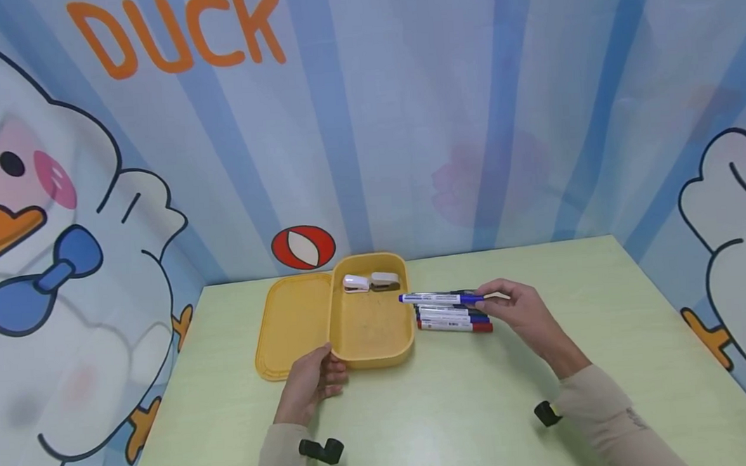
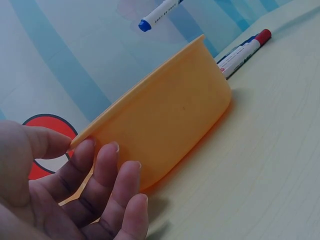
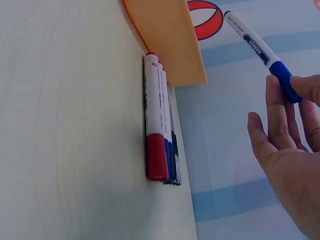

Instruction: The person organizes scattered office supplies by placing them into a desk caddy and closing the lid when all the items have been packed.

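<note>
A blue-capped white marker (image 1: 436,298) is in my right hand (image 1: 518,310), pinched by its cap between thumb and fingers. It is held above the table, its far end near the right rim of a yellow box (image 1: 372,331). In the left wrist view, my left hand (image 2: 95,185) pinches the box's rim at its near left corner. Two small staplers (image 1: 371,282) lie at the back inside the box. Beside the box's right wall several more markers lie in a row on the table, with a red marker (image 3: 155,115) nearest me.
The box's yellow lid (image 1: 295,321) lies flat to the left, against the box. A pale green table (image 1: 458,411) bears everything. Behind it hangs a blue-striped backdrop (image 1: 399,119) with printed ducks at both sides.
</note>
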A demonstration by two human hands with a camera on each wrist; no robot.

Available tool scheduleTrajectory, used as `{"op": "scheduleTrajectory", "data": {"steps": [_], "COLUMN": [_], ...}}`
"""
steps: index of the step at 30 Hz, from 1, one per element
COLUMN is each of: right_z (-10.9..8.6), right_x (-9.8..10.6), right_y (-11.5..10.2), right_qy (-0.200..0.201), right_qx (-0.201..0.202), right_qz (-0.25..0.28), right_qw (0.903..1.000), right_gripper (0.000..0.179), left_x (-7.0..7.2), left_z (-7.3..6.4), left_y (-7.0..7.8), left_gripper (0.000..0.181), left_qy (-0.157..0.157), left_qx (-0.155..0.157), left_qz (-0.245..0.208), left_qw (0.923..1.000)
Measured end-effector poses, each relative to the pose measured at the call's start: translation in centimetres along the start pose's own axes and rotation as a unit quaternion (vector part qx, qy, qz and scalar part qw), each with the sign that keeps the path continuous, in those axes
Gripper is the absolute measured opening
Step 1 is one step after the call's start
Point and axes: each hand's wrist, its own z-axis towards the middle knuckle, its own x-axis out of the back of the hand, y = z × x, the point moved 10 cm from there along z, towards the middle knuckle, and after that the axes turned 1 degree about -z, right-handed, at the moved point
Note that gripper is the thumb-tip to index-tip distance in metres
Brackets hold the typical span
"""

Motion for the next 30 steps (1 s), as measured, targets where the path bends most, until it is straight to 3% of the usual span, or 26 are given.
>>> {"op": "scheduleTrajectory", "data": {"steps": [9, 19, 30], "right_z": [0.7, 0.8, 1.2], "right_x": [-1.6, -2.9, -4.4], "right_y": [-1.3, -3.6, -4.6], "right_qy": [0.015, 0.051, 0.057], "right_qx": [0.028, 0.096, 0.151], "right_qz": [0.025, -0.001, -0.023], "right_qw": [0.9992, 0.9940, 0.9867], "right_gripper": [0.029, 0.021, 0.015], "left_x": [-0.1, 0.0, 0.0], "left_z": [-0.4, -0.1, 0.0], "left_y": [0.2, 0.0, -0.1], "left_gripper": [0.039, 0.039, 0.038], "left_qy": [-0.008, -0.006, 0.000], "left_qx": [0.002, -0.002, 0.003], "left_qz": [0.000, -0.003, -0.002], "left_qw": [1.0000, 1.0000, 1.0000]}}
